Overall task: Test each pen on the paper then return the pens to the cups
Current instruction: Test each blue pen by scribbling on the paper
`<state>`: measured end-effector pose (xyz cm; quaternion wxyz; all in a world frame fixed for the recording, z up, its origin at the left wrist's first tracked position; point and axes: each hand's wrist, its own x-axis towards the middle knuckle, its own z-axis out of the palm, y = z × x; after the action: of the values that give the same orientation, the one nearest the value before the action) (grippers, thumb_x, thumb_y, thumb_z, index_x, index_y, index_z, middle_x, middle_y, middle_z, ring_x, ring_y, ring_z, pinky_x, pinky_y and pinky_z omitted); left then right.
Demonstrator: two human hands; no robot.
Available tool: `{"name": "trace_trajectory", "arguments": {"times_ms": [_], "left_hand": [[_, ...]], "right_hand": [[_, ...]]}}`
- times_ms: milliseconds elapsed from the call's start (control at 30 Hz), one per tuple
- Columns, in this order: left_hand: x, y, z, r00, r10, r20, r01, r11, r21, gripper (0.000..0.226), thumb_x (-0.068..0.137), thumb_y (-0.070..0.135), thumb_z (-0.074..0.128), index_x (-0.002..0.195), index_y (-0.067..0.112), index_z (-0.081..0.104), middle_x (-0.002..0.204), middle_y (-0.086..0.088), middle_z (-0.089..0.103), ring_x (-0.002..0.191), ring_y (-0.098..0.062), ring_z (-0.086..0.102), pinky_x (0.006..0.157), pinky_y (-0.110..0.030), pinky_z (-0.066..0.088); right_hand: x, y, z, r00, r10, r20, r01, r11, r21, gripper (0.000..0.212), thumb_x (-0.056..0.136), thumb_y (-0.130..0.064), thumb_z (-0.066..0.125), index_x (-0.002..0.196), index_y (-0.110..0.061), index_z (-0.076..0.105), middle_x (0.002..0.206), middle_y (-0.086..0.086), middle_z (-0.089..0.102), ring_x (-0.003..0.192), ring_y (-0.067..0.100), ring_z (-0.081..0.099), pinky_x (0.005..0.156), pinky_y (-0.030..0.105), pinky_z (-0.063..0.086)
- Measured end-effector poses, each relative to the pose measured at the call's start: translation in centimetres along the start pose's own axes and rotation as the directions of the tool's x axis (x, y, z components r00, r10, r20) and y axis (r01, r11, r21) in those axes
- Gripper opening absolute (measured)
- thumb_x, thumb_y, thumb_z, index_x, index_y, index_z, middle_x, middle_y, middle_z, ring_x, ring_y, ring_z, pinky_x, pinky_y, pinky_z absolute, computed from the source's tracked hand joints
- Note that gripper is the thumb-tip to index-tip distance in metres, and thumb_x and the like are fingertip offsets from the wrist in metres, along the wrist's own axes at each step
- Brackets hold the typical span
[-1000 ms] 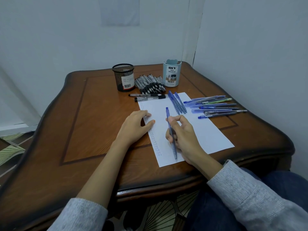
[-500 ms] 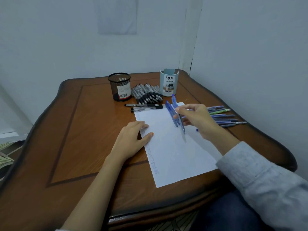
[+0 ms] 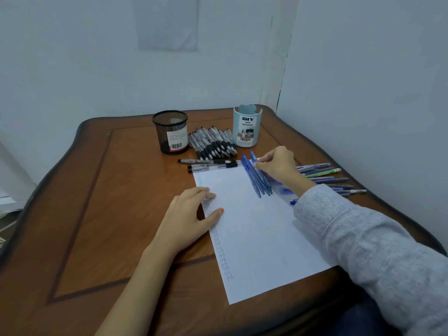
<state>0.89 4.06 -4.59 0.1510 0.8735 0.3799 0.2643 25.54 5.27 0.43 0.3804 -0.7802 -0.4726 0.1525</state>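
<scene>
Blue plastic pen (image 3: 266,185) lay on the white paper sheet (image 3: 254,238), rightmost of three, long axis pointing away from you toward the pale blue cup (image 3: 247,128). Your right hand (image 3: 278,166) pinched its far end, fingers curled. Left hand (image 3: 191,214) lay flat on the sheet's left edge. Loose blue pens (image 3: 322,175), likely untested, sat on the wooden counter (image 3: 109,202) just right of the right hand, the nearer one.

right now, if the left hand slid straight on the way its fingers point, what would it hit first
Only bare paper at first, then probably the blue pens lying across the sheet; the left hand aims roughly at their near tips.
</scene>
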Motion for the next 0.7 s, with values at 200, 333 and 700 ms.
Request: {"name": "trace_trajectory", "arguments": {"times_ms": [200,333,700], "left_hand": [[0.0,0.1,-0.1,1.0,-0.009,0.017,0.01,1.0,-0.016,0.069,0.076,0.071,0.034,0.123,0.026,0.059,0.133,0.01,0.052,0.124,-0.005,0.042,0.101,-0.029,0.032],[-0.1,0.0,-0.2,1.0,-0.014,0.027,0.014,0.999,-0.03,0.071,0.075,0.072,0.036,0.124,0.026,0.059,0.134,0.01,0.051,0.124,-0.005,0.042,0.104,-0.03,0.033],[0.0,-0.1,0.0,0.999,-0.024,0.04,0.025,0.999,-0.036,0.069,0.074,0.073,0.038,0.125,0.031,0.056,0.136,0.014,0.047,0.126,-0.001,0.036,0.104,-0.027,0.03]], "right_hand": [[-0.1,-0.1,-1.2,1.0,-0.015,0.022,0.015,1.0,-0.009,0.015,0.085,-0.015,0.071,0.091,-0.002,0.074,0.082,0.009,0.069,0.057,0.011,0.054,0.06,0.022,0.048],[0.6,0.3,-3.6,1.0,0.001,0.007,-0.001,1.0,-0.019,0.009,0.087,-0.011,0.069,0.089,-0.005,0.074,0.08,0.006,0.07,0.055,0.012,0.056,0.058,0.021,0.051],[0.7,2.2,-5.5,0.941,-0.191,0.281,0.271,0.921,-0.281,0.022,0.088,-0.013,0.066,0.109,-0.01,0.072,0.115,0.009,0.068,0.087,0.015,0.058,0.081,0.025,0.046]]}}
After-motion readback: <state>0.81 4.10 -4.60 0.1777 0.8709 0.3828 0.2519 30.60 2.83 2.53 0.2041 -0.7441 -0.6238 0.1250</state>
